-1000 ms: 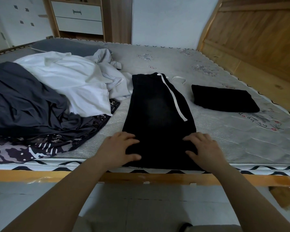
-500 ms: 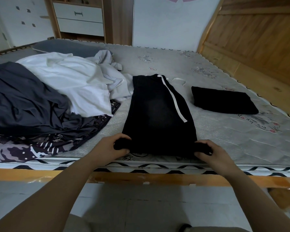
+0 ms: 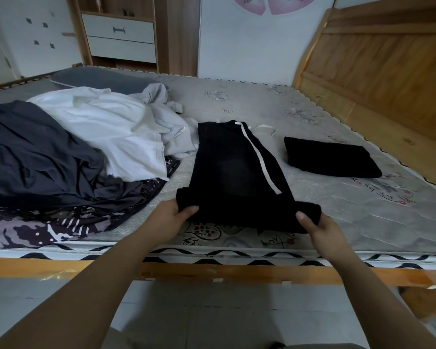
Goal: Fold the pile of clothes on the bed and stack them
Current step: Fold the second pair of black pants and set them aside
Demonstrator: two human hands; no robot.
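Observation:
Black trousers with a white side stripe [image 3: 233,170] lie lengthwise on the mattress [image 3: 337,210], folded in half along their length. My left hand [image 3: 173,217] grips their near left corner and my right hand [image 3: 317,226] grips the near right corner, both lifting the near end off the bed. A folded black garment [image 3: 330,157] lies to the right of the trousers. To the left sits the unfolded pile: a dark grey garment [image 3: 38,157], a white shirt [image 3: 106,127], a light grey piece [image 3: 171,127] and a patterned cloth [image 3: 35,227] underneath.
The wooden bed frame edge [image 3: 212,272] runs across in front of me, and the wooden headboard [image 3: 378,59] rises at the right. A drawer cabinet [image 3: 120,36] stands beyond the bed. Bare mattress shows behind and to the right of the trousers.
My hands went from resting flat on the trousers' near end to gripping its two corners. The near end is now lifted off the mattress edge and drawn away from me.

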